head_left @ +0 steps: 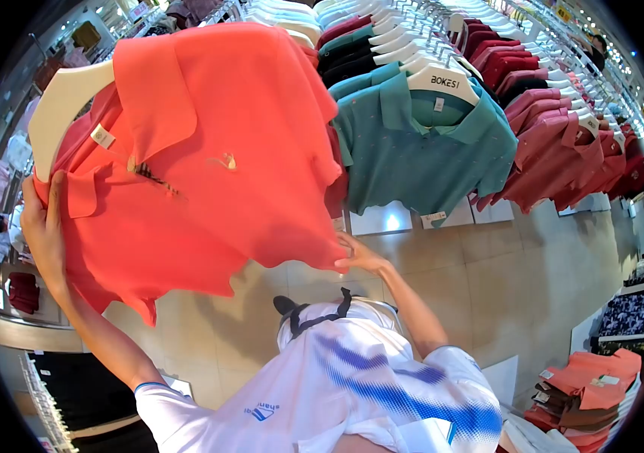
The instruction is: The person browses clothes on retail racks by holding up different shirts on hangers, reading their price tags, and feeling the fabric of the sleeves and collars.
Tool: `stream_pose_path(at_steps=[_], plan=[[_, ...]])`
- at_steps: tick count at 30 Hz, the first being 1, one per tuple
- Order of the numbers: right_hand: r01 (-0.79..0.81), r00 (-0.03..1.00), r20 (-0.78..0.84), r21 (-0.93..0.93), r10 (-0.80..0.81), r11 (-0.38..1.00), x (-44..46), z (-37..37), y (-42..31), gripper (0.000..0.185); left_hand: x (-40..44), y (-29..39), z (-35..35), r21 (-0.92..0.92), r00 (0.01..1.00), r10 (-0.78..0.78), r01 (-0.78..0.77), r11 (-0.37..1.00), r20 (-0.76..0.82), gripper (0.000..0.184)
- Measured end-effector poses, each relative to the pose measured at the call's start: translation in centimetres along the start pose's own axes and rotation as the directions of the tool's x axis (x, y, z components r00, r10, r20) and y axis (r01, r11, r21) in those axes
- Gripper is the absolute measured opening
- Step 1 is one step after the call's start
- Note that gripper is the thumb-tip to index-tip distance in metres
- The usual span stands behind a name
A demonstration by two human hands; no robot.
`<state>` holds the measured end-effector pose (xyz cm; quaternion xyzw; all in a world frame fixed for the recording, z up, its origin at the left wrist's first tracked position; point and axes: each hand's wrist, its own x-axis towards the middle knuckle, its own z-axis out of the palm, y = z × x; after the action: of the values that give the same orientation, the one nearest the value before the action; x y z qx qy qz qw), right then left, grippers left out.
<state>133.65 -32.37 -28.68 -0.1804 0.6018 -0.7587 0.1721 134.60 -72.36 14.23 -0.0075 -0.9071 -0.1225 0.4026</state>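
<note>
Shirt (216,204) in coral is held beside a green polo (427,151), hanger (65,106) end gripped by the left hand (44,230), hem pinched by the right hand (361,255), seemingly so its front is spread.

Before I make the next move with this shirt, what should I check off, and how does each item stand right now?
1. Left hand on the wide cream hanger: ok, fingers at its lower end.
2. Right hand at the hem of the coral-red collared fabric shirt: ok, fingertips on its edge.
3. Hem hanging straight: not ok, it is wavy and folded.
4. Hanger hook free: cannot tell, no hook shows.
5. Coral-red shirt away from the teal collared shirt on the rack: cannot tell, they lie close in this view.
6. Inner neck label showing: ok, though its print is too small to read.
</note>
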Motion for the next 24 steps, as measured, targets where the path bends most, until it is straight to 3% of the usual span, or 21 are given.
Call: stream_pose_path(at_steps=[1,3,4,6,7,9,14,15,16,20,22,24], plan=[[-0.004,1.000,0.009,0.001,0.004,1.000,0.1,-0.1,0.4,0.062,0.0,0.0,-0.2,0.024,1.000,-0.015,0.015,1.000,0.003,0.030],[-0.248,0.958,0.168,0.073,0.233,0.966,0.1,-0.2,1.3,0.059,0.0,-0.3,-0.4,0.052,0.999,-0.032,0.031,0.998,0.009,0.031],[-0.253,0.956,0.170,0.074,0.238,0.965,0.1,-0.2,2.6,0.059,0.1,-0.7,-0.2,0.041,1.000,-0.008,0.008,0.999,-0.001,0.031],[-0.272,0.960,-0.031,0.137,0.279,0.952,0.3,0.3,4.6,0.048,0.1,-1.2,-0.3,0.033,1.000,0.013,-0.013,0.999,-0.010,0.031],[-0.275,0.959,-0.028,0.137,0.281,0.952,0.3,0.1,5.2,0.048,0.1,-1.5,-0.4,0.035,1.000,0.019,-0.018,0.999,-0.020,0.031],[-0.245,0.934,-0.165,0.351,0.318,0.904,0.4,-0.4,6.0,0.034,0.1,-1.8,-0.4,0.040,0.999,0.022,-0.021,0.999,-0.028,0.031],[-0.223,0.893,-0.254,0.469,0.372,0.855,0.6,-0.6,3.1,0.023,-0.2,-3.0,-0.4,-0.050,0.999,-0.017,0.015,0.999,-0.038,0.030],[-0.208,0.877,-0.293,0.482,0.381,0.851,0.6,-0.3,1.8,0.022,-0.4,-2.0,-0.6,0.059,0.998,-0.039,0.042,0.997,-0.038,0.030],[-0.241,0.916,-0.189,0.448,0.354,0.861,0.4,-1.1,2.7,0.021,-0.5,-1.4,-0.7,0.073,0.999,-0.033,0.036,0.997,-0.039,0.029],[-0.326,0.901,-0.177,0.327,0.396,0.887,-0.2,-1.5,5.0,0.021,-1.4,-1.4,-1.4,0.119,1.000,-0.008,0.011,0.993,-0.030,0.030],[-0.446,0.854,-0.287,0.029,0.435,0.895,-0.2,-0.4,5.3,0.021,-3.0,-3.0,-2.6,0.154,1.000,0.002,0.000,0.988,-0.007,0.031],[-0.388,0.887,-0.247,0.061,0.391,0.919,-0.5,0.0,5.6,0.024,-4.6,-3.9,-2.8,0.096,0.997,0.068,-0.066,0.993,-0.021,0.032]])
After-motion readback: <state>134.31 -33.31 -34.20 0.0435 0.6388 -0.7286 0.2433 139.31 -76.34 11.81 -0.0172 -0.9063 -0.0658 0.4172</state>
